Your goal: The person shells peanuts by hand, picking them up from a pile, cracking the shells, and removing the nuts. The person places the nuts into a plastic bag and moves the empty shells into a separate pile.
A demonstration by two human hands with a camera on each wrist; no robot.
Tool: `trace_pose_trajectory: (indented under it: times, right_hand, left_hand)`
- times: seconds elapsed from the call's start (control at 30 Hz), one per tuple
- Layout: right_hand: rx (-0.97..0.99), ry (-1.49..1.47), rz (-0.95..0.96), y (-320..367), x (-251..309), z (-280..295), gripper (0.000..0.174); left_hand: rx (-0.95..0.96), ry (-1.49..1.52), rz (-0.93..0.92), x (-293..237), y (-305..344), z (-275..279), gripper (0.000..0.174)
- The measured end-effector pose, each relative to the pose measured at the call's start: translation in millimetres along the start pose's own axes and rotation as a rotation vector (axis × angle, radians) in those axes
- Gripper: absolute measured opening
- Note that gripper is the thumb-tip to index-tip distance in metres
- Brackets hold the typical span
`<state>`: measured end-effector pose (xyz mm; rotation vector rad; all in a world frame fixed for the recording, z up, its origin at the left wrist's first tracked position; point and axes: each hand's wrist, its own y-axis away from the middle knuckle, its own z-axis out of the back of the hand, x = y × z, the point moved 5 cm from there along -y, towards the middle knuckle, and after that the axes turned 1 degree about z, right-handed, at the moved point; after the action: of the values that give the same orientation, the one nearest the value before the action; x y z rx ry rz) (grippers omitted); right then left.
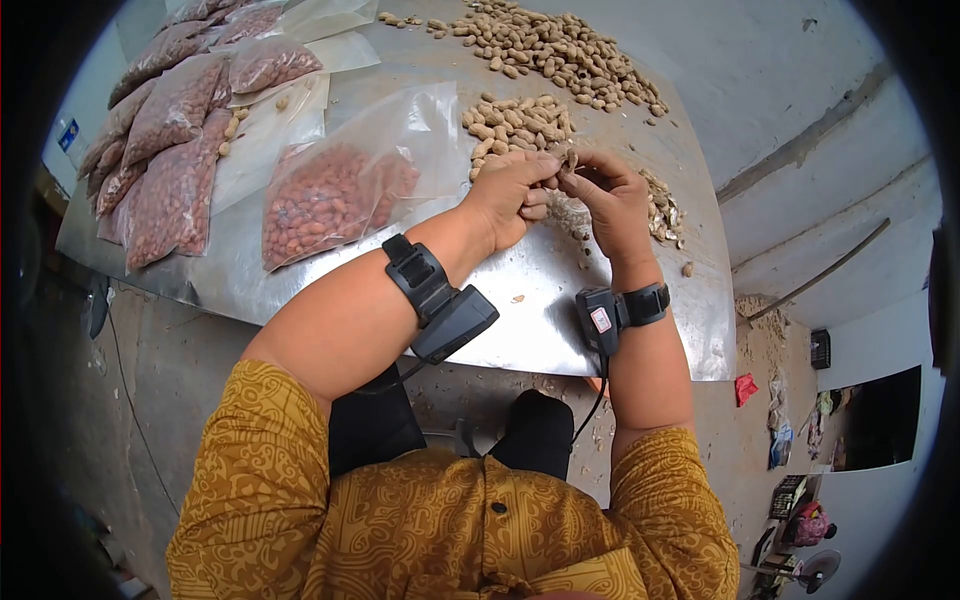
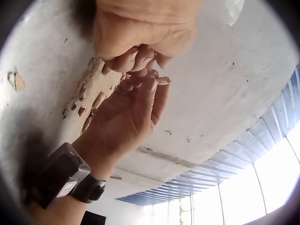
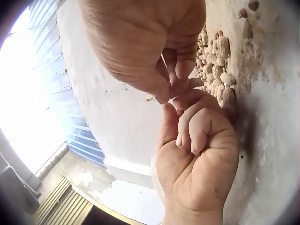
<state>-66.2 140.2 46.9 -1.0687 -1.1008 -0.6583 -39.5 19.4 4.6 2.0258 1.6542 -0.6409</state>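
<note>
Both hands meet above the metal table (image 1: 540,330), fingertips together at a peanut. My right hand (image 1: 615,205) pinches the brown peanut shell (image 1: 571,158) between thumb and fingers. The left hand (image 1: 505,200) grips at the same peanut with thumb and forefinger, its other fingers curled into the palm. In the left wrist view a bit of peanut shell (image 2: 163,80) shows at the right fingertips. A reddish kernel (image 3: 180,112) peeks out by the left thumb in the right wrist view. Fingers hide most of the peanut. Just beyond the hands lies a small pile of unshelled peanuts (image 1: 520,125).
An open clear bag of red kernels (image 1: 325,200) lies left of the hands. Filled bags (image 1: 175,110) are stacked at the far left. A larger peanut heap (image 1: 560,50) spreads at the back; broken shells (image 1: 662,210) lie right of the right hand.
</note>
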Motion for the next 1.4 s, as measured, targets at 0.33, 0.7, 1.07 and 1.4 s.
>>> trace_pose_trajectory:
  times: [0.33, 0.7, 1.07, 1.4]
  right_hand:
    - [0.018, 0.006, -0.052, 1, -3, 2, 0.019]
    - [-0.049, -0.297, -0.097, 1, -11, -5, 0.018]
    - [0.000, 0.028, 0.124, 3, 6, -13, 0.020]
    - [0.032, 0.331, 0.362, 4, 16, -15, 0.020]
  left_hand:
    - [-0.006, -0.192, -0.050, -2, 2, -1, 0.009]
    - [-0.042, -0.084, -0.049, -5, 1, 1, 0.009]
    - [-0.032, 0.029, 0.051, 1, -4, 4, 0.015]
    - [0.016, 0.143, 0.114, 4, -9, 7, 0.020]
